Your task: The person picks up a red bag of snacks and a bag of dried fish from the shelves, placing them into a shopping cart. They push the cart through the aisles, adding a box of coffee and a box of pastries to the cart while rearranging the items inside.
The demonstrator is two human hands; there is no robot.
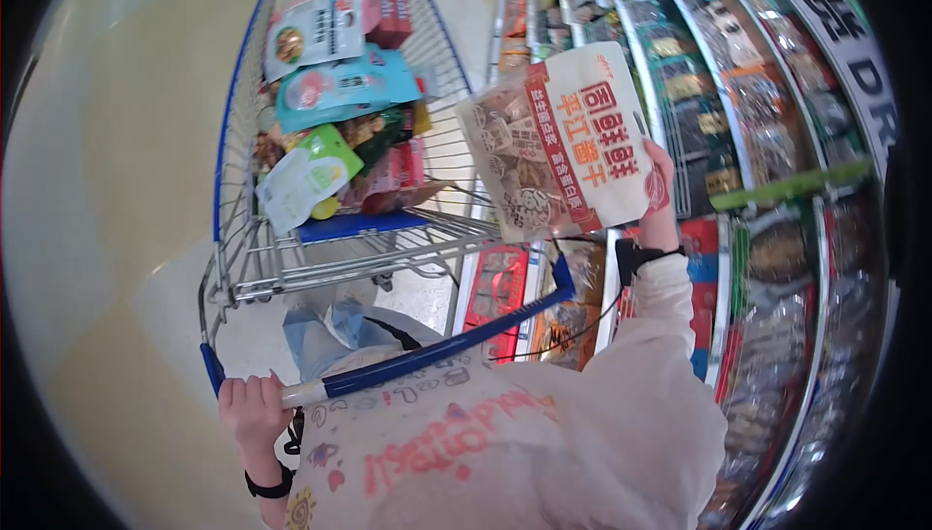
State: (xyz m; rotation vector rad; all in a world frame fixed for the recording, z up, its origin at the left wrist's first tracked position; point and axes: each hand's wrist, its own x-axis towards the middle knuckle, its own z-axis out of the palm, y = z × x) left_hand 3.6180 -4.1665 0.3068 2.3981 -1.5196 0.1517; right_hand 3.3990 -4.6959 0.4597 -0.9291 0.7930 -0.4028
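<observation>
My left hand (254, 412) is wrapped round the left end of the cart's blue and white handle (417, 367). On the right, my right hand (660, 196) grips the edge of a large cream and red food bag (592, 142), raised beside the cart's right side. The bag has a see-through part showing brown pieces. Most of that hand's fingers are hidden by the bag. Inside the wire cart (225, 156) lie a white and pink pouch (320, 30), a light blue pouch (345, 86), a green and white pouch (309, 176) and other packages.
Shelves (733, 113) with many packaged goods run along the right, behind the bag. A green strip (791, 183) crosses them. Tiled floor (116, 190) lies on the left. A dark cord hangs near my right wrist.
</observation>
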